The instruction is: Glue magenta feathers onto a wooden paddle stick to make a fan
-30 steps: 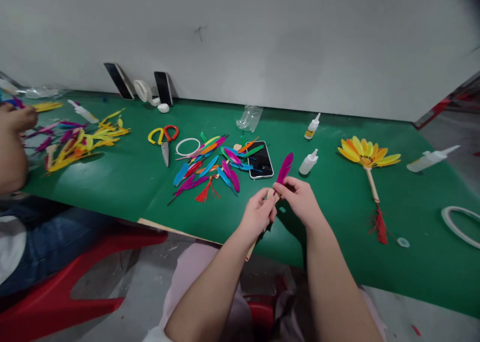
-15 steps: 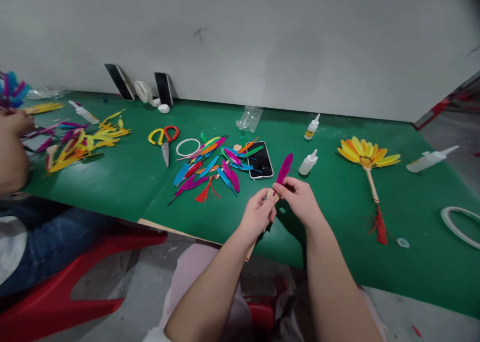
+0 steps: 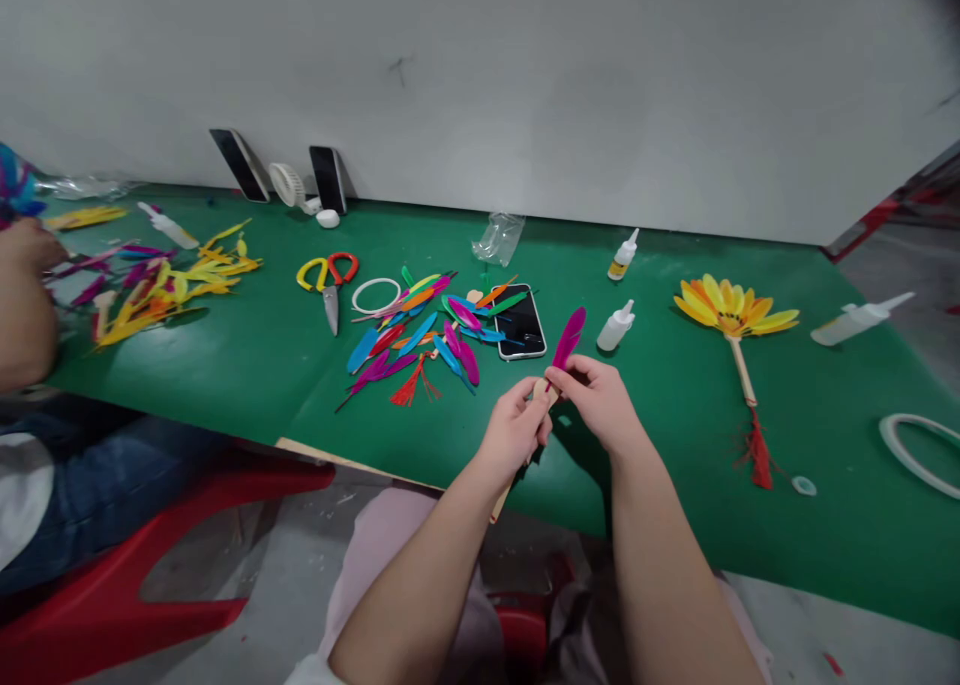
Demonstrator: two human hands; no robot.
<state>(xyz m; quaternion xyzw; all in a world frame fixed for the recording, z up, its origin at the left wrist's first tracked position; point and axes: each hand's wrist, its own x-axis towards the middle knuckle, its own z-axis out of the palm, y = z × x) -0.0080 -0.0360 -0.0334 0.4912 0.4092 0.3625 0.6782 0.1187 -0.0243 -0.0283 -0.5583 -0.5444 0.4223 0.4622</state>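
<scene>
My left hand (image 3: 516, 427) is closed round a wooden fan handle (image 3: 500, 502), whose rounded head shows between my two hands. Pinched in my right hand (image 3: 598, 397) is a magenta feather (image 3: 569, 337), its quill end lying against that wooden head. The feather points up and away from me. Just beyond my hands, loose feathers (image 3: 415, 338) in many colours lie in a pile with a red tassel (image 3: 409, 385). A phone (image 3: 523, 323) is partly under the pile's right side. To the right stands a small white glue bottle (image 3: 616, 326).
Scissors (image 3: 331, 290) and a white ring (image 3: 376, 295) lie left of the pile. A second glue bottle (image 3: 623, 256), a yellow feather fan (image 3: 738, 315) and a tape roll (image 3: 919, 455) are on the right. At far left, a co-worker's hand (image 3: 30, 255) is near yellow feathers (image 3: 161, 290).
My hands keep nearly the same position on the handle and the magenta feather. At far left, the co-worker's blue and purple feather bunch has shifted left, partly out of view.
</scene>
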